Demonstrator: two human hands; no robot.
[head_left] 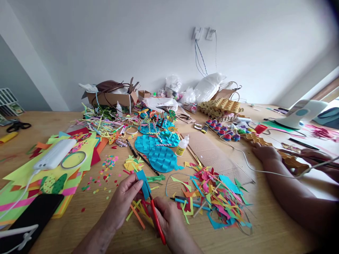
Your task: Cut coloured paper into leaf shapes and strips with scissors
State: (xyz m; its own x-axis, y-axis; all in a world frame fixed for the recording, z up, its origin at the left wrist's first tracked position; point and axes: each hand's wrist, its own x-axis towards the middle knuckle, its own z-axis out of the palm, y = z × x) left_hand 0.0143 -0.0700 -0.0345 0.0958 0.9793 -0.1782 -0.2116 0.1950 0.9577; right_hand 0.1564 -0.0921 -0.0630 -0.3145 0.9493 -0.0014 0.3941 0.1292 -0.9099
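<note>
Nearest the camera, the left hand [124, 197] pinches a piece of blue paper [144, 183] between thumb and fingertips, holding it up just above the desk [87, 225]. Beside it the right hand [169, 222] is closed around the red handles of the scissors [156, 218], whose blades reach up to the lower edge of the blue paper. The paper looks light, thin and floppy; it would likely bend or tear if pulled, so a pinch close to the cut line, as the left hand has it, keeps it taut, while the scissors are stiff and want a firm grip on the handles.

Under and between the hands lie yellow and orange strips. Just to the right spreads a pile of paper scraps [214, 197] in pink, green, blue and orange. To the left sit a black phone [34, 215], stacked coloured sheets [31, 176] and a white power bank [55, 153] with a tape ring [73, 159] beside it.

Farther on are woven blue paper discs [162, 158], a small glue bottle [182, 145] and a sheet of cardboard [212, 155]. At the right, another person's hands [265, 152] rest on a brown cardboard shape. Beyond stand an egg carton [221, 105], a cardboard box [108, 98] and plastic bags [208, 84] against the wall.
</note>
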